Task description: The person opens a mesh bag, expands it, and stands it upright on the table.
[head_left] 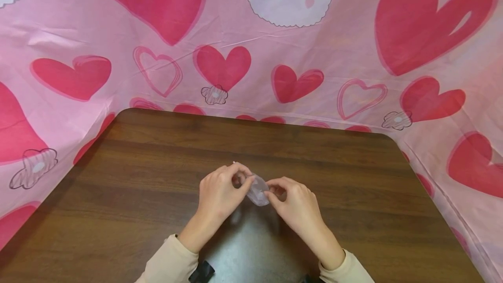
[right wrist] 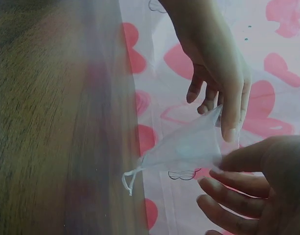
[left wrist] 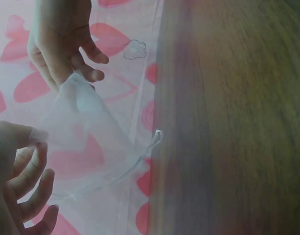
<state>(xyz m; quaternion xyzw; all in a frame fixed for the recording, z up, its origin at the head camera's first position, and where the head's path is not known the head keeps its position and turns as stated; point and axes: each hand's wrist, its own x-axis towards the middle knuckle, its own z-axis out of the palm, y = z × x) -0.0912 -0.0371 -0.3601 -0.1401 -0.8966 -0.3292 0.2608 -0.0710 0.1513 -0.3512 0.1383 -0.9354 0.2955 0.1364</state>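
Observation:
Between my two hands is a small, sheer white drawstring pouch (head_left: 258,191), raised over the dark wooden table. My left hand (head_left: 222,191) pinches one side of it between thumb and fingertips. The opposite side is pinched by my right hand (head_left: 296,204). In the left wrist view the pouch fabric (left wrist: 91,127) spreads taut between both hands, and a thin cord loop (left wrist: 157,138) sticks out at one corner. The right wrist view shows the see-through fabric (right wrist: 189,142) with its knotted cord end (right wrist: 130,180) hanging free.
The wooden table (head_left: 157,156) has rounded far corners. Around it hangs a pink cloth (head_left: 263,60) printed with red hearts, which meets the table's back and side edges. Dark straps (head_left: 202,271) sit by the beige sleeves (head_left: 170,261).

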